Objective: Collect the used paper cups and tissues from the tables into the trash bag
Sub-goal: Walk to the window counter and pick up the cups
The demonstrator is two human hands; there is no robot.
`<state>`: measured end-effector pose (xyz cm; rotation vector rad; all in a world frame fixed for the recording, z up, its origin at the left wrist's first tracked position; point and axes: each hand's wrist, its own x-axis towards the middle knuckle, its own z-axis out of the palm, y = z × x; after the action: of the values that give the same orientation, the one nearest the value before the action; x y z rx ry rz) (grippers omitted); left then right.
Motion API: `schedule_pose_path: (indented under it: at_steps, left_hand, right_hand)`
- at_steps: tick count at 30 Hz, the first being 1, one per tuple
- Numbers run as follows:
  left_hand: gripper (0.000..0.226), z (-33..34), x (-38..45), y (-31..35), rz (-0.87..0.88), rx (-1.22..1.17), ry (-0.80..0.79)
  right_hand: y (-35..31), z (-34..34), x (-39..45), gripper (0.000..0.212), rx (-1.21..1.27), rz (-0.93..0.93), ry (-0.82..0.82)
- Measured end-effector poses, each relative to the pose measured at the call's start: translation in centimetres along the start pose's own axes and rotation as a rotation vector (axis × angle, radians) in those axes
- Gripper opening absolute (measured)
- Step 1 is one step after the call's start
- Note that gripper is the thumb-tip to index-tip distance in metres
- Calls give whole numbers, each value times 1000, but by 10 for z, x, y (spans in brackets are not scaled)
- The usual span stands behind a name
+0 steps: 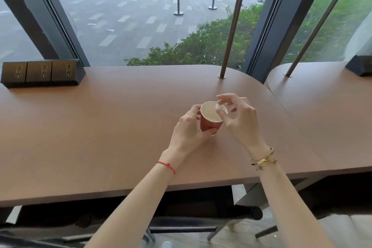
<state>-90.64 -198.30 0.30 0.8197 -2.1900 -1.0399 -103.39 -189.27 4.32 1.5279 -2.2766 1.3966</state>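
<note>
Paper cup [211, 122]: red outside, pale inside, upright. Tissue [218, 106]: small white wad at the cup's rim.

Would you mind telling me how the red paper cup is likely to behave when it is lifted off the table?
The cup is thin paper, so it is probably light and would dent if squeezed. The left hand wraps its wall, which suggests an easy lift. The right hand pinches a small white wad at the rim; no liquid shows inside, so spilling seems unlikely.

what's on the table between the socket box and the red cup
Nothing: in the head view, bare brown table runs from the socket box to the red cup.
</note>
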Motion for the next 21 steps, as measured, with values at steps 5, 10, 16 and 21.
schedule_pose_path:
  at_steps: [5,10,16,21]
  left_hand:
    - [61,-21,-21,3,-14,-26,96]
    - [63,-55,-53,-5,-35,18,231]
    - [67,-103,-104,-33,-113,114,324]
    - [80,-163,-158,-69,-225,217,401]
  right_hand:
    - [-8,10,-10,52,67,-26,-78]
    - [-36,32,-20,87,223,-3,-333]
    - [-85,85,-43,75,377,-43,-466]
    - [-128,137,-57,67,446,-100,-513]
